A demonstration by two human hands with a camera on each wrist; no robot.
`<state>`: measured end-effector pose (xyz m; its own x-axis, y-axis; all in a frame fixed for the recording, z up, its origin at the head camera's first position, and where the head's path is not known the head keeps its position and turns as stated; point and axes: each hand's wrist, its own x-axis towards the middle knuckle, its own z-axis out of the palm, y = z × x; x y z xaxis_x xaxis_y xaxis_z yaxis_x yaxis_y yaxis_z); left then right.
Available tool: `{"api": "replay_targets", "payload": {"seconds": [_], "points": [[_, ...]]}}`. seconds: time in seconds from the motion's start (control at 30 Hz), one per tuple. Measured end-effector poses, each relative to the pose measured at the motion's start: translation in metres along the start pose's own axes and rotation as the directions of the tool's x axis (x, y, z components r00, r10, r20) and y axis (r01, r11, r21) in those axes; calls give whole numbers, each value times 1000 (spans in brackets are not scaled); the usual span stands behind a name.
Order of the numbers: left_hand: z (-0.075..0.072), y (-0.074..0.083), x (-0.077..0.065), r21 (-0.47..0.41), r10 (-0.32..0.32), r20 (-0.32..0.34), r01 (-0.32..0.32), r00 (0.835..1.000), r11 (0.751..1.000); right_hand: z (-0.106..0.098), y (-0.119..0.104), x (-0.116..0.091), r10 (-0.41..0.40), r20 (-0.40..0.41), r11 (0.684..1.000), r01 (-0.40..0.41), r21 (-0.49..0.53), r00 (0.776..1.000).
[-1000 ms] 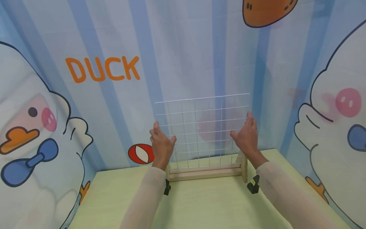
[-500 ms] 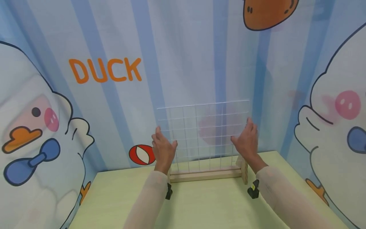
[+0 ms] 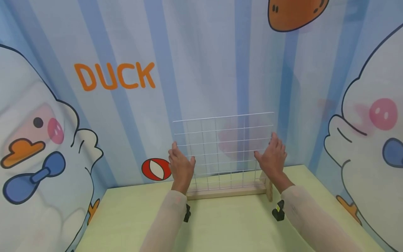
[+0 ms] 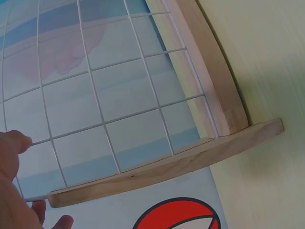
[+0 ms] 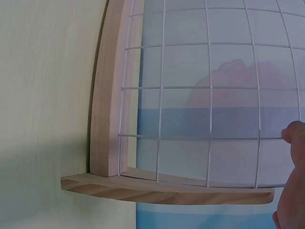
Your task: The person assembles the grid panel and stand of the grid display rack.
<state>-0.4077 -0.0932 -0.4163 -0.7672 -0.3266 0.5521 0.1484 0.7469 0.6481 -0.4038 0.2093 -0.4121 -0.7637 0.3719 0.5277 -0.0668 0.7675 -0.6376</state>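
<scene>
A white wire grid panel (image 3: 223, 117) stands nearly upright in a pale wooden stand (image 3: 226, 193) on the table. My left hand (image 3: 182, 168) holds the panel's left side edge, thumb on the near face and fingers round the far side. At the right edge, my right hand (image 3: 273, 156) grips it the same way, a bit higher in view. Seen from the left wrist, the panel's lower edge runs along the stand's crossbar (image 4: 214, 71), and its side runs along the wooden side piece (image 4: 167, 164). The right wrist view has the other side piece (image 5: 167, 192) and bottom corner.
The pale yellow-green table (image 3: 233, 224) reaches back to a striped blue curtain (image 3: 201, 63) with duck prints, close behind the stand. Small black devices (image 3: 278, 211) sit under both wrists.
The grid panel has come down, its top wire lower and its bottom edge now at the stand's crossbar. Both hands have dropped slightly with it, still holding its sides.
</scene>
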Motion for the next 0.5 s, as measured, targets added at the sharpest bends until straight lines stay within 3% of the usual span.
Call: {"api": "replay_targets", "payload": {"seconds": [0.17, 0.27, 0.37, 0.5], "points": [[-1, -2, 3, 3, 25, 16, -25, 1000, 1000, 0, 2, 3, 3, 25, 999, -4, 41, 1000], [-8, -7, 4, -2, 41, 88, -41, 995, 999, -3, 9, 5, -44, 75, 998, 40, 57, 996], [-18, -14, 5, 0, 71, 181, -72, 981, 997, -8, 21, 7, -114, 115, 992, 108, 60, 987], [-32, -28, 12, 19, 124, 243, -132, 962, 991, -17, 39, 11, -163, 132, 986, 158, 49, 978]]}}
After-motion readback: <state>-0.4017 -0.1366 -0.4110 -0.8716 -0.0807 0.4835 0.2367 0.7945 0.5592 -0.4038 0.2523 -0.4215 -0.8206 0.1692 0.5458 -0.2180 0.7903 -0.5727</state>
